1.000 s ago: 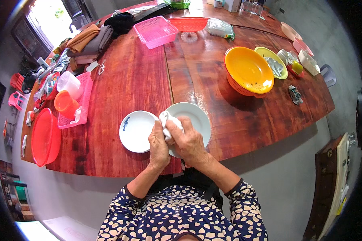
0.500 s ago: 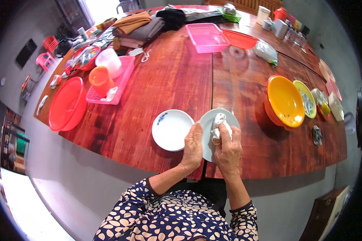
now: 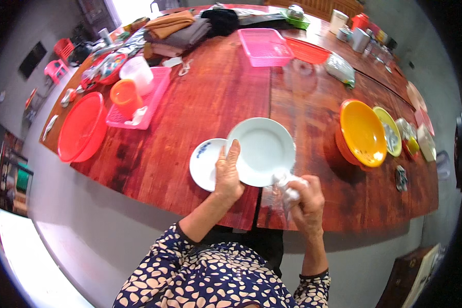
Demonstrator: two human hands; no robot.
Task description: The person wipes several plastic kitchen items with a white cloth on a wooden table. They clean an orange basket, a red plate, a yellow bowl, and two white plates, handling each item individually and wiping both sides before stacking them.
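Observation:
A white plate point(image 3: 264, 149) is held by its left rim in my left hand point(image 3: 228, 172), the thumb lying over its upper face. Bunched in my right hand point(image 3: 307, 203) is a white cloth point(image 3: 287, 185), which meets the plate's lower right rim. Motion slightly smears that hand. Another white dish point(image 3: 204, 163) with a small blue pattern lies on the table to the left, partly covered by my left hand and the held plate.
A red basin point(image 3: 83, 128) and a pink basket point(image 3: 151, 110) with plastic cups stand at left. At right are a yellow basin point(image 3: 363, 134) and a pale green bowl point(image 3: 390, 131). Folded cloths point(image 3: 177, 31) and another pink basket point(image 3: 264, 47) lie farther back on the wooden table point(image 3: 210, 87).
My left hand has raised the plate and turned its face more fully into view. The cloth in my right hand has moved from the plate's middle to its lower right rim.

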